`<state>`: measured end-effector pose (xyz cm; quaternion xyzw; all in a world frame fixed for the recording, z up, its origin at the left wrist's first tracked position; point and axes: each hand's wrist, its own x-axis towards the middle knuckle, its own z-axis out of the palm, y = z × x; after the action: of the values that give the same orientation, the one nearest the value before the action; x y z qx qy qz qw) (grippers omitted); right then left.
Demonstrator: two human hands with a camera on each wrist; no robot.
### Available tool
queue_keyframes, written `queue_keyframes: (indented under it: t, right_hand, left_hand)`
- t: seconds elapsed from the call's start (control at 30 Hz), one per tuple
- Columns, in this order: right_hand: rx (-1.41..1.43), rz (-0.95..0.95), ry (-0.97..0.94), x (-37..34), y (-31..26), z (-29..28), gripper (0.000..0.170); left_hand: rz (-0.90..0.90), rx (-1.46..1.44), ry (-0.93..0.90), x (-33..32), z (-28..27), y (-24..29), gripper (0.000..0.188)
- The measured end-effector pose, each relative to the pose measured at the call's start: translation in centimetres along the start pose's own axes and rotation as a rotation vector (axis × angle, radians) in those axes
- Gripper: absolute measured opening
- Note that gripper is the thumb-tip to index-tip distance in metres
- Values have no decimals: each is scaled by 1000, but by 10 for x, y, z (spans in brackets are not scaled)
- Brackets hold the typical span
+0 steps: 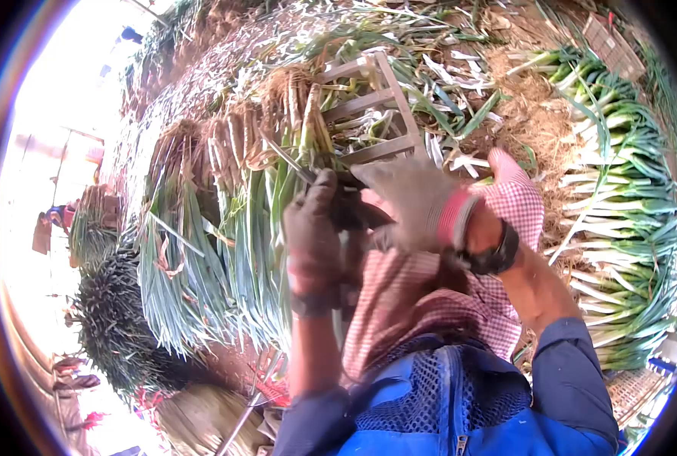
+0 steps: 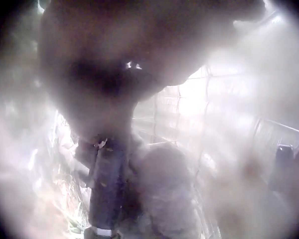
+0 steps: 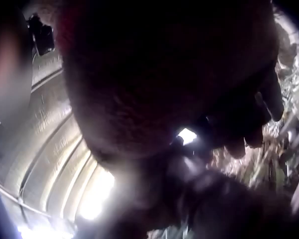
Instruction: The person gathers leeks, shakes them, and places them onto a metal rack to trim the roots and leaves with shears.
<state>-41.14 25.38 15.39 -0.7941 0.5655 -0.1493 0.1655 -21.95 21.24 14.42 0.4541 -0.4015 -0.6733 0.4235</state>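
1. see a dark thing between the hands, just above the checked cloth; too blurred to name.
2. find the left hand close against it, the right hand beside it, both gloved. cannot tell whether either grip is clamped on it or apart.
3. probably amounts to close two-handed work; seems to call for a steady left hand and room for the right.
4. just left of the hands, find leeks laid side by side, roots toward the far edge of the pile; just beyond the hands, a slatted frame.
5. along the right edge of the ground, past root litter, see more leeks in a long row.
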Motion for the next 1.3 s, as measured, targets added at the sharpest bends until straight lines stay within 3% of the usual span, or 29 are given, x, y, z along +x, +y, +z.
queue_keyframes:
  t: [0.1, 0.2, 0.23, 0.3, 0.4, 0.5, 0.53, 0.57, 0.63, 0.77, 0.83, 0.97, 1.1, 1.3]
  right_hand:
    - [-39, 56, -57, -10, -24, 52, 106]
    - [-113, 44, 26, -17, -34, 100, 104]
    - [-118, 51, 35, -13, -36, 105, 104]
    - [-70, 206, -150, -1, -45, 98, 99]
    - [-29, 339, -112, 20, -34, 94, 90]
    - [55, 432, -119, 35, -29, 100, 83]
    - [111, 445, -89, 37, -31, 105, 81]
    - [167, 459, -63, 39, -32, 109, 80]
    - [177, 463, -93, 47, -33, 115, 80]
    - [202, 470, -248, 79, -33, 105, 79]
    - [183, 481, -209, 92, -24, 114, 79]
    - [215, 502, -194, 121, -5, 116, 79]
    - [183, 545, -161, 166, 26, 115, 82]
    - [234, 584, -164, 234, 79, 112, 82]
  left_hand:
    - [-55, -95, 23, -3, -35, -41, 30]
    - [-155, -132, 87, -12, -58, -63, 29]
    - [-151, -87, 73, -11, -67, -67, 29]
    - [-53, -88, 75, -4, -71, -63, 31]
    - [-6, 37, -28, 39, -110, -58, 32]
    - [396, 454, 151, 96, -132, -65, 32]
    - [513, 813, 251, 119, -147, -68, 37]
    - [591, 1074, 304, 122, -142, -49, 39]
    - [606, 1284, 315, 152, -148, -54, 36]
    - [426, 1463, 233, 180, -142, -55, 36]
    - [498, 1494, 246, 186, -141, -55, 38]
    - [398, 1617, 196, 203, -134, -48, 45]
    - [444, 1629, 156, 219, -132, -45, 49]
    - [291, 1708, 67, 231, -115, -41, 43]
